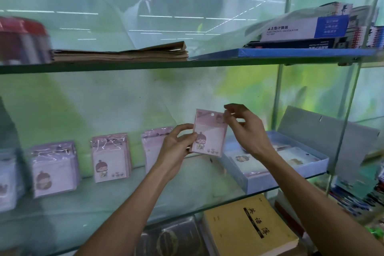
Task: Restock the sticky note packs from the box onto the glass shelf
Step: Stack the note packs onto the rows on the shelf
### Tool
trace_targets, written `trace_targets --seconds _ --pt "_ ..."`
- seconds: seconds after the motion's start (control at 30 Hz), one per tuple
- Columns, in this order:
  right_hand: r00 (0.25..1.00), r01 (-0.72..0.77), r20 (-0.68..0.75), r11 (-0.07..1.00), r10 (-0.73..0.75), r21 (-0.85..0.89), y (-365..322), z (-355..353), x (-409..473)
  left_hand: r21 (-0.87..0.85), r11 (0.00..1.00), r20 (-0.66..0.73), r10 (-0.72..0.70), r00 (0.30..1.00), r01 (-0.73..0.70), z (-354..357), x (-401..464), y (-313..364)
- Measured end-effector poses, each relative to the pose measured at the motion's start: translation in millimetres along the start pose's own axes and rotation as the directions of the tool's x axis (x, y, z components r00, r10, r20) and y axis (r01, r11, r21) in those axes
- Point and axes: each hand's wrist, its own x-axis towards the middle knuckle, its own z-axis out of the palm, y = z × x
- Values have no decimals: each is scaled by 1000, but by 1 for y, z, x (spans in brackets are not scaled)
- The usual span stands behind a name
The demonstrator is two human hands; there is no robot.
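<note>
We hold one pink sticky note pack [209, 133] upright in the air between both hands, its long axis standing vertical and its printed face toward us. Our left hand [176, 147] pinches its lower left edge, thumb in front; our right hand [247, 131] pinches the top right corner with the fingertips, the other fingers loosely spread. The pack hangs above the glass shelf [116, 201], touching nothing else. The open blue box [291, 164] sits just to the right, under our right forearm, more packs lying flat inside. The standing rows [111, 158] lie to the left, the nearest row [154, 147] partly hidden behind our left hand. So the pack should travel left and down, and our left hand is nearer that spot.
</note>
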Motion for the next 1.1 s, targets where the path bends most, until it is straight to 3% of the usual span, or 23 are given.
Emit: trace_targets --seconds 0.13,0.3,0.47,0.6,0.77,0.93,1.1 --pt "984 79 162 996 -70 -50 -21 30 7 72 997 -58 43 997 -39 -27 -17 7" --pt "968 93 235 996 -89 -5 -48 83 -1 186 978 -137 123 983 -96 -80 -46 23" --pt "946 95 306 995 -103 42 -83 142 -11 363 919 -349 289 892 -155 -149 -72 39" --pt "915 100 393 995 -98 15 -107 187 -16 435 883 -418 373 828 -178 -195 -92 54" --pt "883 206 444 976 -156 -66 -118 225 -22 419 891 -447 370 814 -174 -226 -106 70" --pt "890 303 413 926 -190 -226 -116 237 -24 426 887 -428 369 825 -177 -234 -114 74" --pt "890 349 397 896 -225 -275 -112 238 -20 426 887 -408 364 837 -178 -230 -113 72"
